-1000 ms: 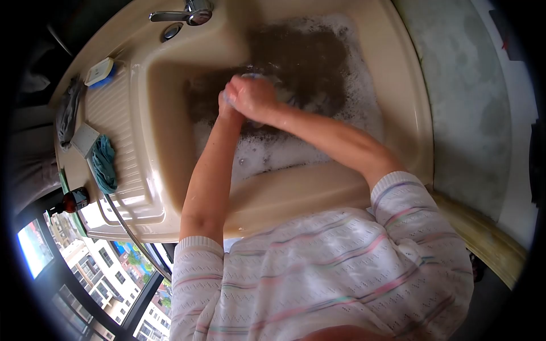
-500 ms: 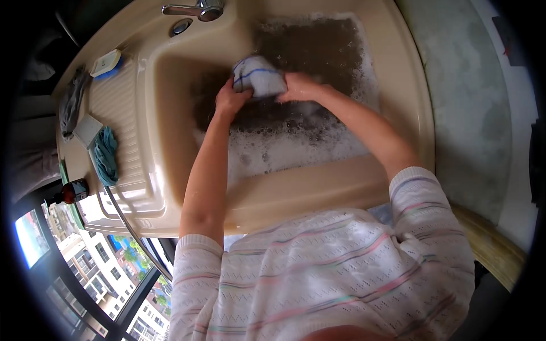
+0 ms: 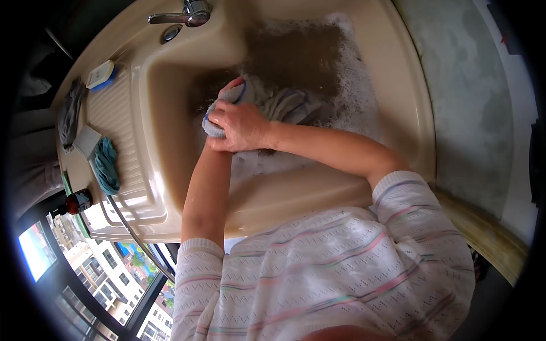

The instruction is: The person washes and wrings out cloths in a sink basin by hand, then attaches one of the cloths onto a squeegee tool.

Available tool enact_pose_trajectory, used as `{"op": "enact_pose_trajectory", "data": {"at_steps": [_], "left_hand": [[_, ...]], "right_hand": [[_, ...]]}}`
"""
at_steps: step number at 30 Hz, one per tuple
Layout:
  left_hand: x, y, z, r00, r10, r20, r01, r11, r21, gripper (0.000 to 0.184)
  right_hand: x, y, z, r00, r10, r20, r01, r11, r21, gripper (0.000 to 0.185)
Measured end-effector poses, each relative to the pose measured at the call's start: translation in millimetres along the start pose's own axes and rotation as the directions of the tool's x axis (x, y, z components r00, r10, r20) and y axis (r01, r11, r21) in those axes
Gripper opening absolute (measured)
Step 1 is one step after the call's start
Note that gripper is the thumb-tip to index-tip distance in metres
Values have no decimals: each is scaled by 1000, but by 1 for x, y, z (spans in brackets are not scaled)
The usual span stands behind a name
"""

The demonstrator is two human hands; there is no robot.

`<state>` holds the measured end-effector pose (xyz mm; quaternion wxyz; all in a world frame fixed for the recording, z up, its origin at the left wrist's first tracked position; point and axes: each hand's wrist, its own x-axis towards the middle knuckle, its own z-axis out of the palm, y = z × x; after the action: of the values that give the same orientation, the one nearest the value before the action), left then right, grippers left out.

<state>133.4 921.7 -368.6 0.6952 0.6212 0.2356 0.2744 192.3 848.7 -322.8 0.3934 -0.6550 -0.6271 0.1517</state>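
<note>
A white-grey towel (image 3: 290, 105) with blue stripes is bunched between my hands, its loose end trailing to the right at the water's surface. My right hand (image 3: 243, 126) lies across the top with its fingers closed round the bundle. Beneath it, my left hand (image 3: 231, 85) is mostly hidden by the towel and the right hand. Only some left fingers show, curled over the towel's far side. Both hands are over the left part of the beige sink basin (image 3: 170, 125), which holds murky water (image 3: 301, 54) with white suds (image 3: 355, 85).
A chrome faucet (image 3: 193, 14) stands at the back left. On the ribbed drainboard (image 3: 114, 108) lie a blue-and-white scrub brush (image 3: 102, 75), a grey cloth (image 3: 70, 113), a pale square pad (image 3: 86, 141) and a teal cloth (image 3: 106, 165). A dark bottle (image 3: 78, 201) is near a window.
My right hand has moved left and nearer to my body, crossing over my left hand. The towel was folded up between both hands; now its right part spreads out onto the water.
</note>
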Motion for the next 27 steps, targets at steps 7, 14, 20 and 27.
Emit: {"op": "enact_pose_trajectory", "data": {"at_steps": [7, 14, 20, 27], "left_hand": [[38, -40, 13, 699, -665, -262, 389, 662, -641, 30], [37, -114, -35, 951, -287, 114, 275, 621, -734, 38], [53, -16, -17, 826, -495, -270, 418, 859, -295, 23], [41, -82, -48, 849, -312, -426, 451, 848, 278, 47]], "right_hand": [[48, 76, 1, 885, 454, -103, -463, 883, -82, 29], [15, 42, 17, 947, 265, -181, -263, 964, 37, 33], [18, 137, -50, 788, 606, -107, -615, 767, -183, 44], [-19, 177, -51, 711, 703, 38, -703, 709, 55, 52]]}}
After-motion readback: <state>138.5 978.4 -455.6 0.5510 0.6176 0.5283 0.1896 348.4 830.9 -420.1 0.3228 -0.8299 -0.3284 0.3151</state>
